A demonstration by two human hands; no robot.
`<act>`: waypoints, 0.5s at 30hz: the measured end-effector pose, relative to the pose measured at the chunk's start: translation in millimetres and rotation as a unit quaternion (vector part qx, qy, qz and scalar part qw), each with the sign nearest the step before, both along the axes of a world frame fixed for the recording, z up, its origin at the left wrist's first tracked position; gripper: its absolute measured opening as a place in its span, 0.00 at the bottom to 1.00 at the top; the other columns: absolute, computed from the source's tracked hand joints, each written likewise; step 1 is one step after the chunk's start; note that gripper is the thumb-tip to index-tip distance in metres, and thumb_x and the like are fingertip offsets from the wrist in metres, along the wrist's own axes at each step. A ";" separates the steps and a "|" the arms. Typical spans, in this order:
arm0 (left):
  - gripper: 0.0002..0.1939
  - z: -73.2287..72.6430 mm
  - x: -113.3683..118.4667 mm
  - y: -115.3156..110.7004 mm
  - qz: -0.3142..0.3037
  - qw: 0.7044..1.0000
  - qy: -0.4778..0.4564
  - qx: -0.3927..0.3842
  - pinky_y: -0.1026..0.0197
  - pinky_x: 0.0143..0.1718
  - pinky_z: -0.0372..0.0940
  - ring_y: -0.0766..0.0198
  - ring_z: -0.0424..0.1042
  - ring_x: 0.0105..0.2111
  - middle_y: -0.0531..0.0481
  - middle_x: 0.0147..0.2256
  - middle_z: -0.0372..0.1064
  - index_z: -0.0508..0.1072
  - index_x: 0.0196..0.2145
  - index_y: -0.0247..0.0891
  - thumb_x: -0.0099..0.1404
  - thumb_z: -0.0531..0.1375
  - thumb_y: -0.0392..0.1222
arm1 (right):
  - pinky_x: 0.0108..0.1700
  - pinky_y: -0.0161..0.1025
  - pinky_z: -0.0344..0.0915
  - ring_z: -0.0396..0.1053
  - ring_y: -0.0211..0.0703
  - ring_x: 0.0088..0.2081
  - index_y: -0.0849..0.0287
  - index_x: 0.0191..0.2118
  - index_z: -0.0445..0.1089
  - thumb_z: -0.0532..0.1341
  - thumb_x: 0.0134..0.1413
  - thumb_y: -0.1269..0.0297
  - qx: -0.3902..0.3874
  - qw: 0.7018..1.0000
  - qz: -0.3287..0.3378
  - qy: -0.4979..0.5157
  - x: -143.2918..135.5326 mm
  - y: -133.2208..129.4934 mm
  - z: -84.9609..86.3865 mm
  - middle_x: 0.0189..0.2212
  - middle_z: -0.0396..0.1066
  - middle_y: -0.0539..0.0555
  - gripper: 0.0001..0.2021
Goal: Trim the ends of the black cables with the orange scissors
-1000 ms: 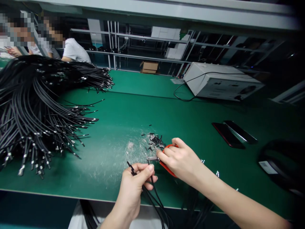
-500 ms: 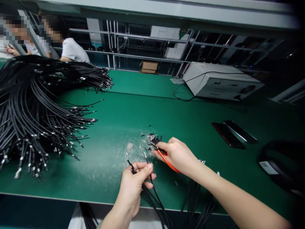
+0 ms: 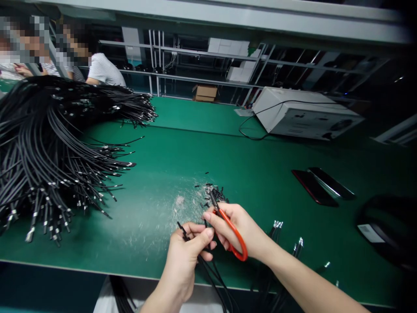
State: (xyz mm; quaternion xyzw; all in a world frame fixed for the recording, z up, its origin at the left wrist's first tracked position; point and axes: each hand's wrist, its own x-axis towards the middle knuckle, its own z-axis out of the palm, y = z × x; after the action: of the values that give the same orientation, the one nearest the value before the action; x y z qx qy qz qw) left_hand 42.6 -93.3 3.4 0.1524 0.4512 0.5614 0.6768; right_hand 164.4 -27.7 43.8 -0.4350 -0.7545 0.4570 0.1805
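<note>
My left hand [image 3: 188,256] is closed on several black cables [image 3: 208,274], whose cut ends poke up past the fingers while their lengths hang over the table edge. Close beside it, my right hand [image 3: 236,228] grips scissors-like cutters with red handles [image 3: 239,243]; their dark blades point up and away. The right thumb and fingertips are at the tip of one cable by my left thumb; whether they pinch it I cannot tell. Just beyond the blades lies a small pile of short black offcuts [image 3: 219,194], with pale fine strands [image 3: 180,201] scattered to its left.
A large heap of black cables [image 3: 61,143] covers the left of the green table [image 3: 156,161]. More cables with bared ends [image 3: 298,248] lie under my right forearm. Two phones [image 3: 322,187] and a white metal box [image 3: 302,113] are at right. People [image 3: 104,69] sit far left.
My right hand has drawn back from the offcut pile to my left hand, and the cutters have turned so their blades point away. The bared cable tip is now hidden by the right fingers.
</note>
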 end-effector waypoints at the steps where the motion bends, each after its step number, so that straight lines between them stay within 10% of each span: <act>1: 0.13 0.0 0.4 -0.2 0.003 1.000 -0.001 -0.002 0.72 0.19 0.61 0.69 0.69 0.24 0.51 0.21 0.68 0.70 0.29 0.31 0.50 0.67 0.42 | 0.21 0.32 0.59 0.60 0.33 0.15 0.60 0.28 0.64 0.50 0.59 0.57 0.095 0.995 0.012 -0.028 1.8 -1.4 -1.3 0.15 0.64 0.47 0.14; 4: 0.13 1.1 0.5 -0.1 0.003 1.000 -0.004 0.002 0.72 0.18 0.61 0.69 0.68 0.23 0.51 0.21 0.68 0.70 0.27 0.31 0.49 0.67 0.42 | 0.35 0.39 0.60 0.61 0.34 0.20 0.60 0.29 0.66 0.50 0.59 0.65 0.363 0.925 0.083 -0.074 6.6 -2.8 -2.7 0.18 0.67 0.49 0.11; 7: 0.14 3.8 -0.8 -0.5 -0.002 1.000 -0.003 -0.008 0.72 0.19 0.62 0.68 0.69 0.23 0.50 0.21 0.68 0.71 0.27 0.31 0.48 0.68 0.43 | 0.37 0.40 0.60 0.61 0.34 0.21 0.59 0.32 0.67 0.51 0.59 0.66 0.413 0.907 0.046 -0.063 9.7 -1.5 0.5 0.21 0.69 0.50 0.09; 11: 0.15 5.9 -1.5 -2.0 -0.002 1.000 0.003 -0.017 0.71 0.19 0.62 0.67 0.70 0.24 0.50 0.22 0.68 0.72 0.29 0.32 0.47 0.68 0.44 | 0.23 0.32 0.61 0.62 0.34 0.19 0.59 0.33 0.67 0.54 0.57 0.56 0.135 0.988 -0.052 -0.046 9.3 -3.8 6.6 0.20 0.66 0.49 0.12; 15: 0.14 6.4 0.4 -2.5 -0.016 1.000 0.007 0.000 0.70 0.20 0.62 0.67 0.70 0.24 0.49 0.22 0.68 0.72 0.27 0.31 0.48 0.68 0.44 | 0.15 0.28 0.56 0.58 0.31 0.15 0.60 0.35 0.65 0.56 0.53 0.52 -0.106 0.993 -0.033 0.031 4.5 -10.3 8.2 0.17 0.63 0.45 0.14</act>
State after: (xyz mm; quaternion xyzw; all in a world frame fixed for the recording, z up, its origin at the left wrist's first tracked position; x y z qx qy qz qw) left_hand 43.0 -95.9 9.8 0.1635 0.4539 0.5494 0.6822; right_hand 169.0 -38.0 52.0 -0.4619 -0.6810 0.5416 0.1717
